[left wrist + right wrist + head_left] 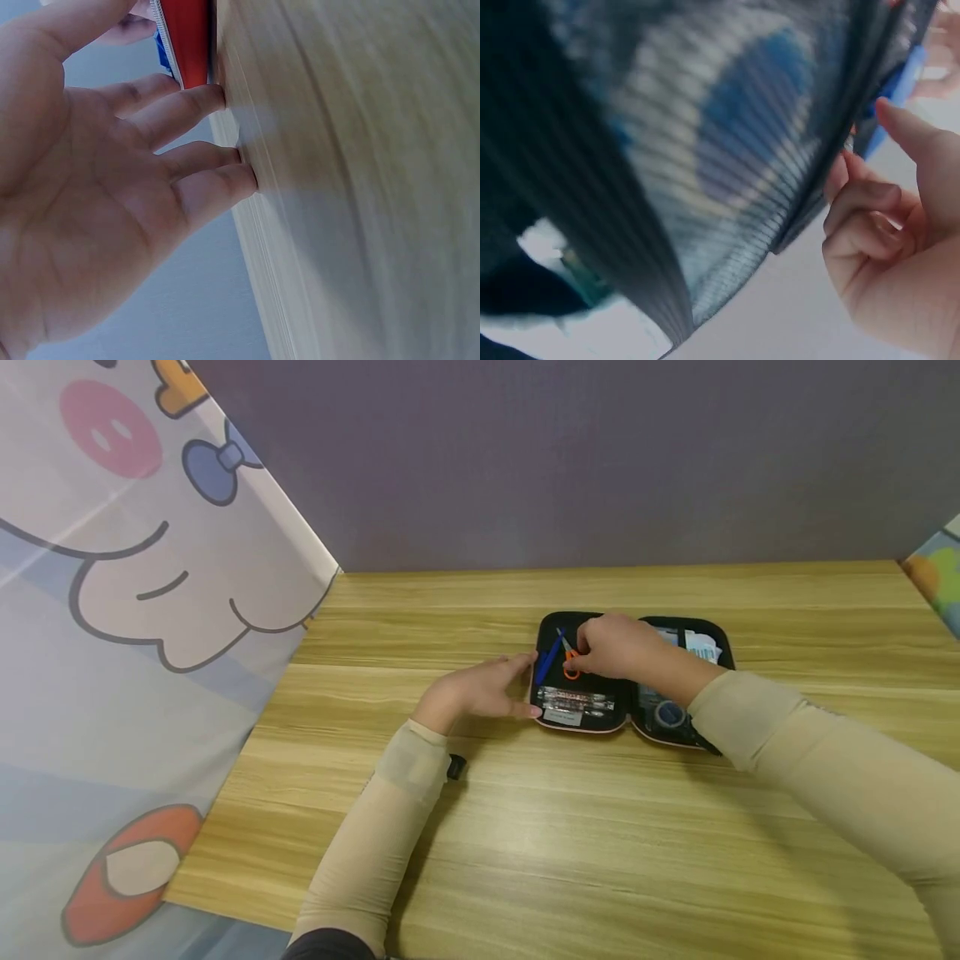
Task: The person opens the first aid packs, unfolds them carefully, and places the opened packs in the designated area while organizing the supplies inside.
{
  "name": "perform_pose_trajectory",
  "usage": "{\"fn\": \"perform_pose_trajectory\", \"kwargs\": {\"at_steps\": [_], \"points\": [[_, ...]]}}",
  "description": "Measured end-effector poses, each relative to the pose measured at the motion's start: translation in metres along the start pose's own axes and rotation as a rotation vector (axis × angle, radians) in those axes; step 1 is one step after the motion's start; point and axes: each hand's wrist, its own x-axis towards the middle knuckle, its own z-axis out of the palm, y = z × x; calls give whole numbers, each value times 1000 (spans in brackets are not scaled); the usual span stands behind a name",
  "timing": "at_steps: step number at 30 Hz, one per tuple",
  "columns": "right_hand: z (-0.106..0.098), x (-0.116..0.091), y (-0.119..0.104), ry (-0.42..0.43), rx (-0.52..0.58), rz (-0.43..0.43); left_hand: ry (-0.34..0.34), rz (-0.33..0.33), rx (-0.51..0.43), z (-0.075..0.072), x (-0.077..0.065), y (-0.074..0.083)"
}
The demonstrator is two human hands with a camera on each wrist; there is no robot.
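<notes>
A zippered case (581, 727), black inside and red outside, lies unfolded on the wooden table. In its left half are small scissors (572, 674) with orange handles, and a slim blue tool (548, 662) beside them. My right hand (618, 646) reaches over the case, thumb and index finger at the scissors' handles, seemingly pinching them; the exact contact is partly hidden. Its other fingers curl inward in the right wrist view. My left hand (491, 687) is spread at the case's left edge. The left wrist view shows that palm (82, 180) with fingers parted near the tabletop.
Clear-wrapped slender items (573, 700) and a white label (562, 718) sit at the bottom of the left half. A round blue item (670, 714) lies behind mesh in the right half, below white packets (702, 647). A grey wall (585, 468) stands behind the table.
</notes>
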Motion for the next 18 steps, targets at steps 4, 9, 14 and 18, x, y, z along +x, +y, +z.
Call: {"fn": "perform_pose_trajectory", "kwargs": {"at_steps": [4, 9, 14, 18], "points": [[7, 0, -3, 17, -125, 10, 3, 3, -7, 0, 0, -2], [5, -4, -6, -1, -178, 1, -2, 3, -21, 1, 0, -4], [-6, -12, -5, -42, -185, 15, -6, 4, -25, 1, 0, -5], [-10, -16, -3, -88, -160, 2, 1, 6, -30, 1, 1, -6]]}}
